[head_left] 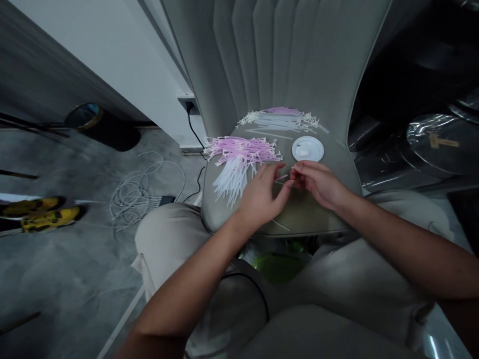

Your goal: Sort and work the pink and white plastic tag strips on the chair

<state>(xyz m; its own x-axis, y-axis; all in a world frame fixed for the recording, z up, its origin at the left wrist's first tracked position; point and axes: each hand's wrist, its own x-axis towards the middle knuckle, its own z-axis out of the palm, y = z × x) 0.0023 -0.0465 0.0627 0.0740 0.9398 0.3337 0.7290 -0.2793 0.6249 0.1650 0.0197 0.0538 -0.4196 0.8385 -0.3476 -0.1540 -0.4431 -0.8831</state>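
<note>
Left hand [262, 197] and right hand [318, 182] pinch one thin white strip [283, 176] between them. Pinch tight; pink strips [243, 148] lie beyond left fingers [268, 172].

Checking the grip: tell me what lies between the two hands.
A thin pale plastic strip, pinched by the left hand and right hand, seen in the head view.
</note>
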